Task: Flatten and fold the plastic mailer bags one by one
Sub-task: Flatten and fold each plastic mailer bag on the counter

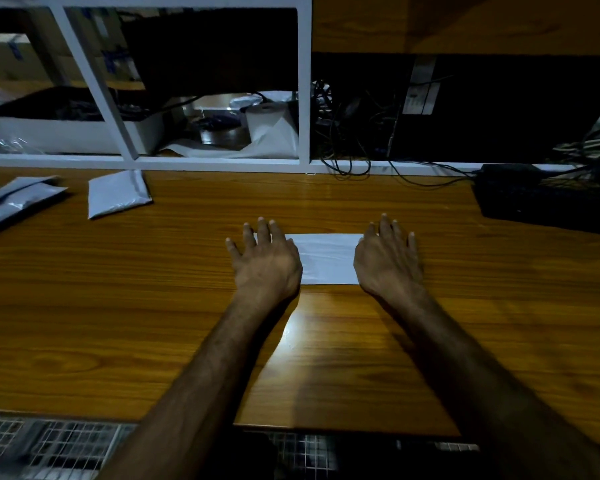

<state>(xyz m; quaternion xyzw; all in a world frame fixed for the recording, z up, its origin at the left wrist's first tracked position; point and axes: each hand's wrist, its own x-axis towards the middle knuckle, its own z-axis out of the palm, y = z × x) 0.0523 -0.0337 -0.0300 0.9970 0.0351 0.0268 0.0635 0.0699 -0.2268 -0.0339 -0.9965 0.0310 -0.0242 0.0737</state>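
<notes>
A white plastic mailer bag (327, 258) lies flat on the wooden table (153, 306), folded into a narrow strip. My left hand (265, 259) lies palm down on its left end, fingers spread and straight. My right hand (388, 259) presses its right end the same way. Only the middle of the bag shows between my hands. At the far left lie a folded grey mailer (116, 194) and another grey mailer (14, 200).
A white frame (222, 163) borders the table's far edge. Behind it sit a white roll of plastic (272, 128), a tray and tangled cables (347, 147). A black device (548, 199) lies at the right. A wire grid (49, 445) runs below the near edge.
</notes>
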